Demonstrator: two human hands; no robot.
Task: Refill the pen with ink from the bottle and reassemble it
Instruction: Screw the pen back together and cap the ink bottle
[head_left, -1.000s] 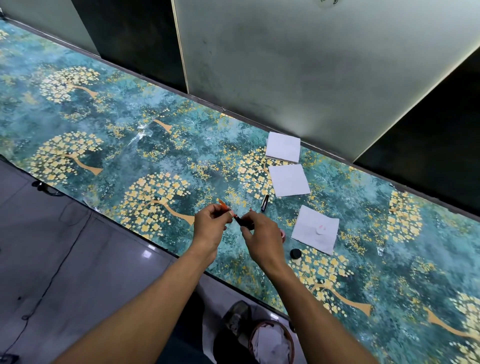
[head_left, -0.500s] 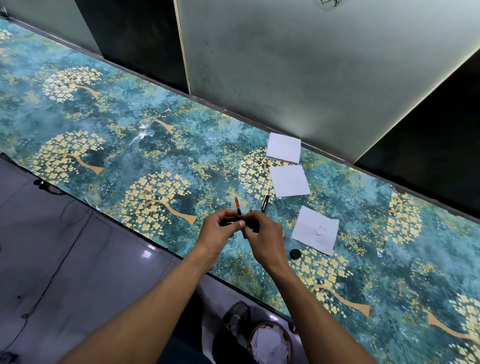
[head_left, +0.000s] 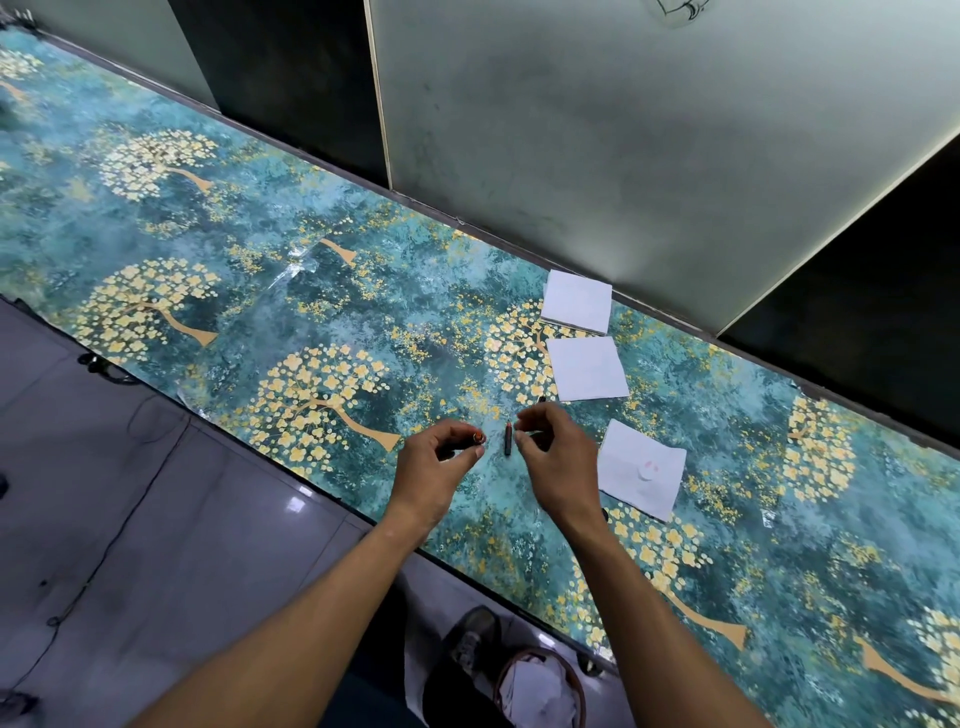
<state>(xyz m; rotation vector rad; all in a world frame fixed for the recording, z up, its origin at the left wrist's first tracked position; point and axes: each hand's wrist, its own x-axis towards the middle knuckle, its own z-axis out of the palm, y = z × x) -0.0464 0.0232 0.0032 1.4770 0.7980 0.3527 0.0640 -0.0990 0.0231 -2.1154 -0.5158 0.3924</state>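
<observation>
- Pinched between thumb and fingertips of the left hand (head_left: 434, 465) was a small orange-tipped pen part (head_left: 478, 439), its end pointing toward 3 o'clock.
- Right hand (head_left: 553, 454) hovered with thumb and forefinger curled close together; whether they gripped anything could not be told.
- Between the two hands a slim dark pen piece (head_left: 507, 439) lay on the table (head_left: 260, 322), running from 12 to 6 o'clock, just clear of both sets of fingertips.
- Another dark pen piece (head_left: 541, 399) peeked out at 12 o'clock of the right hand.
- Three white tissues sat on the table: one with pink spots (head_left: 641, 467) at 3 o'clock of the right hand, a second (head_left: 587, 368) at 1 o'clock, a third (head_left: 576, 300) beyond that.
- No ink bottle showed clearly.
</observation>
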